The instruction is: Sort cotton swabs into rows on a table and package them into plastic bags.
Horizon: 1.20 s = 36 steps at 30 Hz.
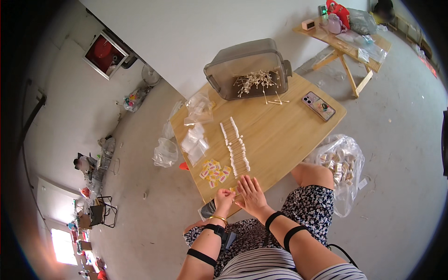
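Observation:
At the near edge of the wooden table (275, 140), my left hand (224, 201) pinches the edge of a small yellow-and-white card (235, 190). My right hand (252, 195) lies flat beside it with fingers stretched out, partly covering the card. Whether anything lies under that palm is hidden. Just beyond my fingertips, a long row of cotton swabs (238, 156) is lined up side by side. A loose pile of similar yellow-and-white cards (214, 172) sits to the left of the row.
Clear plastic bags (195, 142) lie along the table's left side. A tipped grey bin (247, 50) at the back holds many loose swabs (257, 83). A phone (319, 106) rests at the right corner. On the floor, a clear bag (343, 191) holds packed bundles. Another table (345, 44) stands farther right.

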### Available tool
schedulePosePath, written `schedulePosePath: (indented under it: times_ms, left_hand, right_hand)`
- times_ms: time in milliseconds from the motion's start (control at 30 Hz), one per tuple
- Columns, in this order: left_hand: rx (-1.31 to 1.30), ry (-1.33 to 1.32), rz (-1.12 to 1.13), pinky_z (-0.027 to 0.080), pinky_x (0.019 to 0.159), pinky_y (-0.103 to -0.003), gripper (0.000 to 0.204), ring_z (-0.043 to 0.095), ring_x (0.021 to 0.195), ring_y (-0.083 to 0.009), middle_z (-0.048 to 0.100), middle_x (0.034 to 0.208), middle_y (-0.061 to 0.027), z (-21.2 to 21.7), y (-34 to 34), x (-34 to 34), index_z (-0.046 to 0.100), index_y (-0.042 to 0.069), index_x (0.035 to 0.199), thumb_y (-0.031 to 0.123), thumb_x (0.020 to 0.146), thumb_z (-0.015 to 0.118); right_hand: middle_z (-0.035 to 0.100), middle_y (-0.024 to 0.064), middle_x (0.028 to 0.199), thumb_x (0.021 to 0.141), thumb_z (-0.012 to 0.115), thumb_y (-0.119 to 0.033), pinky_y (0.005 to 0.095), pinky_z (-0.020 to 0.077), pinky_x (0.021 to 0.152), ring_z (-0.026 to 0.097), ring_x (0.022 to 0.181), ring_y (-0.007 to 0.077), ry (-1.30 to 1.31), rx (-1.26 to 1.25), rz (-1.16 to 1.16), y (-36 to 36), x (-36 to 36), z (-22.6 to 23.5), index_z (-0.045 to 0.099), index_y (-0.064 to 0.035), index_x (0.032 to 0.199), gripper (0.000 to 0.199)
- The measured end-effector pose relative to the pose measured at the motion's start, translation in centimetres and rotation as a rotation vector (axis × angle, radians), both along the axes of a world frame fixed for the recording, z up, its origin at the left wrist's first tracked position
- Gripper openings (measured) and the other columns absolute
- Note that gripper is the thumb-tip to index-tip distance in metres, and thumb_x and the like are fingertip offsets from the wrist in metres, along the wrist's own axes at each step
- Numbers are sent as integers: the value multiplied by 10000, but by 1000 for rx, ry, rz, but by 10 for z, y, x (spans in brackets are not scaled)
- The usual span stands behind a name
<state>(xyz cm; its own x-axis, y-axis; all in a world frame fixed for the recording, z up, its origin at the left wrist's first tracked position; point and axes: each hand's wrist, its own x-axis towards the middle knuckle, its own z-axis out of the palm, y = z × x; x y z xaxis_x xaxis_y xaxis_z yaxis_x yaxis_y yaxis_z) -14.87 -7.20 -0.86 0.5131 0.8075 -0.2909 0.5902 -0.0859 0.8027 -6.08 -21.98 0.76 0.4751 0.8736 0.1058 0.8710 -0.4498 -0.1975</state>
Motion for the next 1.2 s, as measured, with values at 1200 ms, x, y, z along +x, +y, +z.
schedulePosePath:
  times_ms: [1200]
  left_hand:
    - [617, 771, -491, 550, 692, -454, 275, 699, 779, -351, 712, 799, -154, 49, 46, -51, 737, 83, 822, 343, 801, 651]
  right_hand:
    - [158, 139, 1645, 965, 376, -639, 474, 52, 1245, 86, 1534, 296, 25, -127, 121, 47, -45, -1, 245, -54, 1558, 843]
